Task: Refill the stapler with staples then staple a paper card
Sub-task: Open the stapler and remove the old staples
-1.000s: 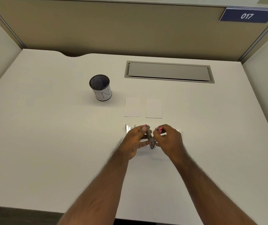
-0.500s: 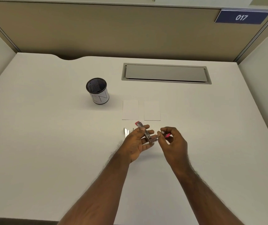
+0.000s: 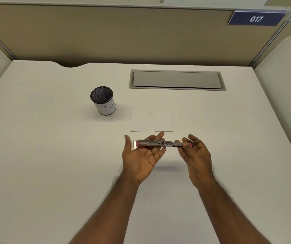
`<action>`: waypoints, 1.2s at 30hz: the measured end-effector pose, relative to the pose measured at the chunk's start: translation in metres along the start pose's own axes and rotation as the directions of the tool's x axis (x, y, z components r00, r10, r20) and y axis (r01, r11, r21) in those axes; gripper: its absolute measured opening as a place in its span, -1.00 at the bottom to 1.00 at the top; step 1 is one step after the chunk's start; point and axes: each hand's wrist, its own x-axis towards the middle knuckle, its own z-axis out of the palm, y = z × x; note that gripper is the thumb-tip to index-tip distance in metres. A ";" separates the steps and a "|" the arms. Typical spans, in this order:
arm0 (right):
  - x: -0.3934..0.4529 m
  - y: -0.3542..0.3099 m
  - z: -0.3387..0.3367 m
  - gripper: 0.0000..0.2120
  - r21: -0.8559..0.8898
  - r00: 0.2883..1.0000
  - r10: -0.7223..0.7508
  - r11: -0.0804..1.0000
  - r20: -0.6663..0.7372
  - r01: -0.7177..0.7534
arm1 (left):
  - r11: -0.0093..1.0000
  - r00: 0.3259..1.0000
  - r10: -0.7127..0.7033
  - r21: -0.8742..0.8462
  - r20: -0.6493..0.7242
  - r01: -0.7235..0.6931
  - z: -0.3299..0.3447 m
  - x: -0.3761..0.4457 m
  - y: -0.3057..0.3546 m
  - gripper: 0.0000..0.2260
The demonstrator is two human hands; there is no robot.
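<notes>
Stapler (image 3: 164,144) now swung fully open, flat across upturned left hand (image 3: 142,156) with straight fingers; right hand (image 3: 195,152) pinching its end; ready for staples.

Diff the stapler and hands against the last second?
The stapler went from folded between both hands to swung out flat in a line. The left hand opened palm-up beneath it; the right hand pinches its right end. Both cards and the mesh cup are unmoved.
</notes>
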 end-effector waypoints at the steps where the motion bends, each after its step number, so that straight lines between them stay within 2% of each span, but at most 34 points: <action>1: 0.002 -0.003 0.000 -0.74 0.022 1.000 0.007 1.000 0.027 -0.007 | 1.000 0.999 -0.027 -0.009 0.031 0.027 -0.002 -0.004 0.004 -0.20; 3: 0.005 -0.012 0.000 -0.68 0.054 0.994 0.025 0.998 0.104 -0.031 | 0.996 0.993 -0.088 0.013 0.081 0.088 -0.007 -0.011 0.013 -0.18; 5: 0.008 -0.022 0.001 -0.59 0.042 0.975 0.070 0.996 0.209 -0.081 | 0.980 0.979 -0.177 0.109 0.101 0.166 -0.010 -0.017 0.023 -0.37; 6: 0.008 -0.027 0.003 -0.55 0.005 0.959 0.099 0.995 0.266 -0.104 | 0.962 0.968 -0.231 0.174 0.102 0.211 -0.008 -0.020 0.029 -0.45; 9: 0.009 -0.041 0.009 -0.45 -0.192 0.892 0.199 0.973 0.406 -0.130 | 0.872 0.928 -0.368 0.370 0.062 0.321 0.000 -0.026 0.040 -0.53; 12: 0.011 -0.048 0.016 -0.45 -0.382 0.836 0.281 0.919 0.471 -0.094 | 0.766 0.892 -0.451 0.510 -0.008 0.392 0.007 -0.023 0.038 -0.60; 16: 0.012 -0.048 0.024 -0.47 -0.532 0.803 0.333 0.846 0.494 -0.024 | 0.692 0.918 -0.387 0.633 -0.082 0.348 0.011 -0.018 0.024 -0.64; 21: 0.015 -0.037 0.026 -0.48 -0.615 0.788 0.374 0.788 0.489 0.007 | 0.557 0.947 -0.300 0.786 -0.111 0.268 0.008 -0.013 0.010 -0.78; 23: 0.016 -0.033 0.026 -0.49 -0.621 0.813 0.341 0.783 0.472 0.033 | 0.575 0.957 -0.262 0.776 -0.125 0.259 0.006 -0.011 0.007 -0.78; 25: 0.017 -0.028 0.028 -0.50 -0.655 0.865 0.250 0.747 0.436 0.114 | 0.635 0.967 -0.215 0.732 -0.139 0.247 0.003 -0.010 0.004 -0.77; 28: 0.014 -0.020 0.028 -0.55 -0.772 0.921 0.017 0.553 0.388 0.315 | 0.742 0.978 -0.136 0.638 -0.156 0.205 0.000 -0.007 0.000 -0.74; 32: 0.004 -0.010 0.023 -0.64 -0.725 0.865 -0.101 0.503 0.491 0.470 | 0.774 0.985 -0.085 0.613 -0.148 0.158 -0.001 -0.002 -0.001 -0.76; 36: -0.002 -0.007 0.023 -0.73 -0.790 0.843 -0.095 0.305 0.530 0.532 | 0.779 0.984 -0.083 0.605 -0.160 0.164 -0.004 0.000 -0.001 -0.74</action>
